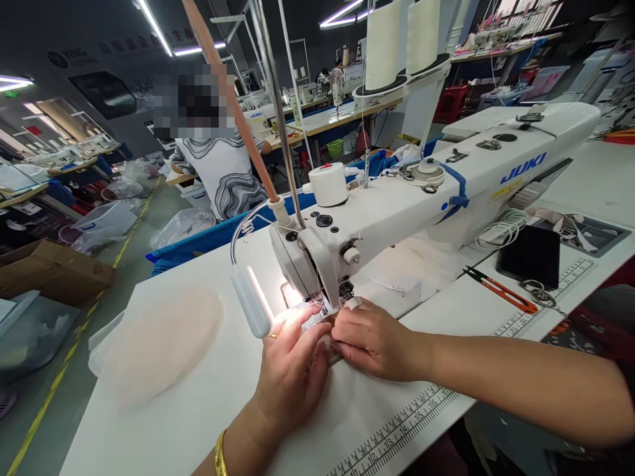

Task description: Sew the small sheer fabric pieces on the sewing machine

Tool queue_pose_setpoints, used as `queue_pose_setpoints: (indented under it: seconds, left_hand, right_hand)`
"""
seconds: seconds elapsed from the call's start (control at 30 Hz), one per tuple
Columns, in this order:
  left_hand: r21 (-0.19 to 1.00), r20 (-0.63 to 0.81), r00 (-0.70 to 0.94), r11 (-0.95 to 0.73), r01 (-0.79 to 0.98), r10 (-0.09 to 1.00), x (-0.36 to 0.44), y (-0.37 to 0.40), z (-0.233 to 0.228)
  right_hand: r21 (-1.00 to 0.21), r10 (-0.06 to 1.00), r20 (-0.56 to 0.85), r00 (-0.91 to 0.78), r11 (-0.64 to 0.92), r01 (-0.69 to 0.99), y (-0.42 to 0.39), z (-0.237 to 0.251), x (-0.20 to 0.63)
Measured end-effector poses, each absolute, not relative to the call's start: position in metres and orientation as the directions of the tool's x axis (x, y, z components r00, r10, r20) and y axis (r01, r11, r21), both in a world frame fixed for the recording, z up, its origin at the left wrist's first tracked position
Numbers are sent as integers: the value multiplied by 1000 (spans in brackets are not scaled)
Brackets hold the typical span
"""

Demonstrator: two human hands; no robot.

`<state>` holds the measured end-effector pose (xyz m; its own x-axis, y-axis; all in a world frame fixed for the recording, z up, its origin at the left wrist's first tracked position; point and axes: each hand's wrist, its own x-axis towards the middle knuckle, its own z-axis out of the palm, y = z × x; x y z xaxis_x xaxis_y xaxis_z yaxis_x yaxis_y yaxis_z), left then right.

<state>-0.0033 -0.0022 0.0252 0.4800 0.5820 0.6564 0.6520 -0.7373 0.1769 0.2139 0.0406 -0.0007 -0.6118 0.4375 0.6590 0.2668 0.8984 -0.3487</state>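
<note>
White table (188, 410): carries everything noted here; a printed ruler scale with numbers runs along its near edge, right of the sewing machine's needle end.

Sewing machine (397, 205), white, taken as landmark: "JUKI" in blue letters on the arm. Two large cream thread cones (401, 39) stand behind it. A flexible lamp (252, 301) hangs at its left end, lit, shining on the needle area.

Pale stack of fabric pieces (159, 340): on the table, well left of the machine head.

Black flat device (528, 254): on the table in front of the machine's right end. Orange-handled thread snips (501, 289) lie just left of it.

My left hand (292, 373): directly in front of the needle, fingers closed in a pinching grip on a small fabric piece (330, 347). Gold bangle on the wrist.

My right hand (372, 340): just right of the needle, grip pinched on the same piece, touching the left fingertips. The piece lies at the presser foot, mostly hidden under my fingers.

Another person sits at a table behind the machine's left end.
</note>
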Motion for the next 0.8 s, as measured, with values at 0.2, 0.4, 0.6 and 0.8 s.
queue_pose_setpoints:
  seconds: [0.2, 0.4, 0.6, 0.8]
  left_hand:
    - [177, 676, 460, -732, 658, 576, -3, -2, 25]
    - [137, 704, 451, -727, 673, 549, -5, 0, 23]
    - [88, 748, 442, -733, 674, 496, -4, 2, 24]
    - [63, 762, 449, -743, 666, 467, -4, 3, 25]
  right_hand:
    - [-355, 442, 667, -600, 896, 266, 39, -2, 214]
    - [-396, 469, 654, -593, 881, 260, 39, -2, 214]
    - [-423, 481, 646, -592, 872, 247, 40, -1, 214]
    - [-440, 486, 655, -579, 868, 231, 40, 1, 213]
